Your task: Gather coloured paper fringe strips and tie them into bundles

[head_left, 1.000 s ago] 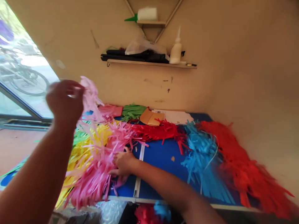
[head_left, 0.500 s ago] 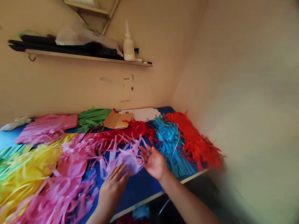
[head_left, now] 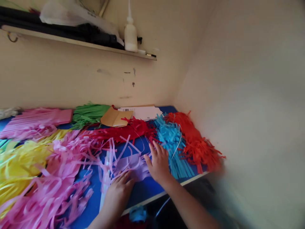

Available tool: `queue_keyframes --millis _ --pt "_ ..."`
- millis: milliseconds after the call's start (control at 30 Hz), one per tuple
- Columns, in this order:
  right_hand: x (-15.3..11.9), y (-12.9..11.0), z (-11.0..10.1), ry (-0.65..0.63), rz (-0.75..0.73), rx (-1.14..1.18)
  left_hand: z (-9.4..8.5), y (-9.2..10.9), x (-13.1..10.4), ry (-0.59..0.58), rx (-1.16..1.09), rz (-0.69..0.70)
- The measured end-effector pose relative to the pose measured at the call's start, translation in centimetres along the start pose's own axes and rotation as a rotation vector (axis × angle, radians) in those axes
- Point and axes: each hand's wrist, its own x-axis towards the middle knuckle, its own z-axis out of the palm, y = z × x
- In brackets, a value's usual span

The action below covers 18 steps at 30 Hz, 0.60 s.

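A lilac sheet of fringed tissue paper (head_left: 142, 171) lies on the blue tabletop in front of me, its cut strips curling up at the far side. My left hand (head_left: 121, 190) rests over its near left edge, fingers stretched out and fairly flat. At the sheet's right end, my right hand (head_left: 159, 162) is palm down with the thumb spread from the fingers, which touch the strips there. Neither hand appears to grip anything. A narrow pale strip (head_left: 104, 190), perhaps a ruler, runs beside my left wrist, partly hidden by lilac strips.
Fringed paper surrounds the spot: pink (head_left: 63, 168), yellow (head_left: 28, 159), green (head_left: 90, 114), red (head_left: 119, 133), light blue (head_left: 171, 136) and orange-red (head_left: 200, 143). A brown envelope (head_left: 116, 117) and white sheets (head_left: 145, 112) lie behind. Above, a shelf (head_left: 78, 44) bears a white bottle (head_left: 131, 36).
The lilac paper has gone from bunched up to lying flatter. My right hand has turned from palm up to palm down on it. The view has tilted down slightly.
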Motion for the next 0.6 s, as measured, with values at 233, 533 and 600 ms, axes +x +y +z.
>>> queue_keyframes --millis 233,533,600 --pt "-2.5 0.9 1.3 -0.406 -0.37 0.176 -1.6 -0.9 0.2 -0.123 0.18 -0.277" --pt "-1.8 2.1 2.3 -0.326 -0.56 0.055 -6.3 0.7 -1.9 0.0 0.114 -0.078" --pt "-1.9 2.4 2.0 -0.333 -0.605 0.037 -5.4 1.7 -0.6 -0.083 0.031 -0.05"
